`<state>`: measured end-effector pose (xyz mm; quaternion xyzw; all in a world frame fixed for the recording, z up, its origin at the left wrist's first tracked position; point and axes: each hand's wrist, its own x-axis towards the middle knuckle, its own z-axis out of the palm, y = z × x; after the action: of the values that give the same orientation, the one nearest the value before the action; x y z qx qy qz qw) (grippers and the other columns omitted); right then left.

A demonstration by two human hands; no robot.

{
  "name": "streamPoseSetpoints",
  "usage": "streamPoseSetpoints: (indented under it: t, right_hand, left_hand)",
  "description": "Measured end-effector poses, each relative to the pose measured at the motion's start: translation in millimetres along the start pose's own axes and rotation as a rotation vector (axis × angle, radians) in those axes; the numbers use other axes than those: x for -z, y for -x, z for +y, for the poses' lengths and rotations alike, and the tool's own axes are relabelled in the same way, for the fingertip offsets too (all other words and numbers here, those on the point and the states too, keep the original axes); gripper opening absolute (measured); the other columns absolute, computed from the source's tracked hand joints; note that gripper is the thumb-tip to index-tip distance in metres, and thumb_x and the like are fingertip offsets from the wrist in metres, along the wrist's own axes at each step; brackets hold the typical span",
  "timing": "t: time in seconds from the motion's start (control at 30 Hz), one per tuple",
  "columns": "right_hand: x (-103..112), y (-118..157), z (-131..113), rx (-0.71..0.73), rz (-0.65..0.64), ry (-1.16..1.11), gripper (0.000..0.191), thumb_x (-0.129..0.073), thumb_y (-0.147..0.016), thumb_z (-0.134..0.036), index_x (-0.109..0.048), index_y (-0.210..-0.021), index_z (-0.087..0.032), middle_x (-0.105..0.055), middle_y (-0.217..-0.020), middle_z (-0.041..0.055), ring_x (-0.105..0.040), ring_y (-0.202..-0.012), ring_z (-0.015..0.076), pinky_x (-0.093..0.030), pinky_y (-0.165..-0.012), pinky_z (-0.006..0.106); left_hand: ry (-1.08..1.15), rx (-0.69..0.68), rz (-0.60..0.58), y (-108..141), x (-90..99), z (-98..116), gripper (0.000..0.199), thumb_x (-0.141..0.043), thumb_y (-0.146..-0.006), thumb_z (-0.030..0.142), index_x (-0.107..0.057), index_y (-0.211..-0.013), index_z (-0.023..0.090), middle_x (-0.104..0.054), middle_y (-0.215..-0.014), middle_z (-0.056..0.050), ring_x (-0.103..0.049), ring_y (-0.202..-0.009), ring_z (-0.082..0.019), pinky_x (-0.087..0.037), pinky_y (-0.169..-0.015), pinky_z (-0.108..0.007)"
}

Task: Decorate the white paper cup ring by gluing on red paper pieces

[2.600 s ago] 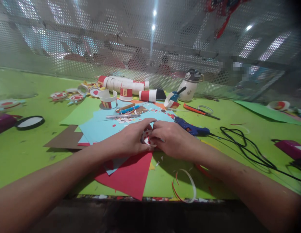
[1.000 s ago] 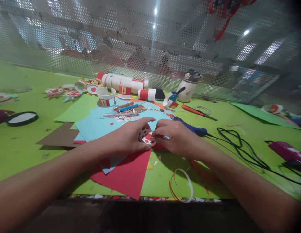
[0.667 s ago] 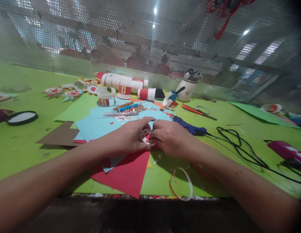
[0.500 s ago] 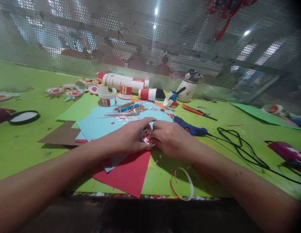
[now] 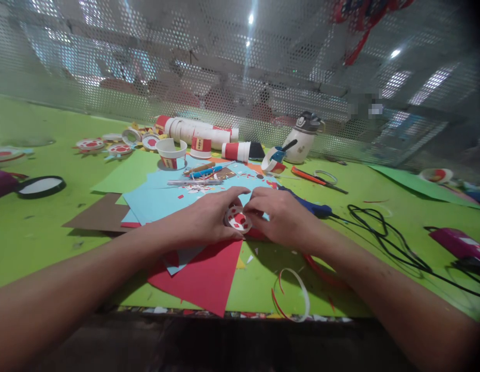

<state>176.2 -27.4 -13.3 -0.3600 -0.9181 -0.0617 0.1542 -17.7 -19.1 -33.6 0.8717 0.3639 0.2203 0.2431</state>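
My left hand (image 5: 206,216) curls around a small white paper-cup base (image 5: 235,227), gripping its left side. Red paper pieces (image 5: 238,219) form a pattern on its round face. My right hand (image 5: 280,214) is at the right edge of the base, fingers bent and tips close together; whether a small piece is between them is hidden. Under and in front of the hands lie a red paper sheet (image 5: 201,281) and light-blue sheets (image 5: 146,194). Just beyond my right hand rests a blue glue gun (image 5: 311,207), partly covered by that hand.
Behind the hands are pens (image 5: 204,172), a cut paper cup (image 5: 172,155), stacked cups (image 5: 197,130) and a bottle (image 5: 299,142). Decorated cup bases (image 5: 119,150) sit at the back left. A utility knife (image 5: 317,178) and black cable (image 5: 387,243) lie right; a curled paper strip (image 5: 302,289) is in front.
My right hand has drawn slightly back to the right and its fingers have lifted off the patterned face, so more red pieces show. My left hand keeps its grip on the base.
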Motion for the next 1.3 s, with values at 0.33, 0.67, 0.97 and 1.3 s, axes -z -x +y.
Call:
streamPoseSetpoints:
  t: [0.33,0.67,0.97,1.3]
  right_hand:
    - [-2.0,3.6,1.8,-0.053,-0.035,0.089,0.020,-0.054,-0.087,-0.012,-0.072,-0.080,-0.009,-0.065,-0.079,0.0110,-0.055,-0.073,0.0194,-0.037,-0.064,0.030]
    - [-8.5,5.7,-7.3,-0.085,-0.045,0.165,0.018,-0.052,-0.085,-0.012,-0.065,-0.073,-0.013,-0.061,-0.077,0.0082,-0.051,-0.071,0.0186,-0.031,-0.061,0.032]
    - [-7.1,4.4,-9.9,-0.123,-0.118,0.149,0.014,-0.054,-0.080,-0.009,-0.065,-0.072,-0.014,-0.061,-0.078,0.0071,-0.051,-0.071,0.0179,-0.031,-0.061,0.031]
    - [-2.6,3.0,-9.9,-0.168,-0.126,0.052,0.025,-0.053,-0.087,-0.013,-0.071,-0.070,-0.011,-0.060,-0.071,0.0070,-0.050,-0.065,0.0151,-0.032,-0.062,0.030]
  left_hand:
    - [-0.071,-0.036,0.031,-0.2,-2.3,-3.1,0.074,-0.074,-0.073,0.040,-0.040,-0.136,0.019,-0.061,-0.119,-0.011,-0.060,-0.101,-0.026,-0.048,-0.080,-0.035]
    - [-0.142,-0.053,0.059,1.0,-6.9,-1.1,0.072,-0.074,-0.073,0.042,-0.044,-0.133,0.017,-0.057,-0.113,-0.012,-0.056,-0.105,-0.028,-0.046,-0.083,-0.038]
    - [-0.162,-0.044,0.039,1.5,-7.1,1.4,0.072,-0.070,-0.074,0.047,-0.042,-0.134,0.018,-0.057,-0.111,-0.012,-0.056,-0.102,-0.030,-0.046,-0.080,-0.039]
    - [-0.191,-0.043,0.041,1.6,-8.2,-0.8,0.075,-0.072,-0.073,0.043,-0.040,-0.136,0.016,-0.057,-0.115,-0.013,-0.056,-0.107,-0.031,-0.047,-0.084,-0.040]
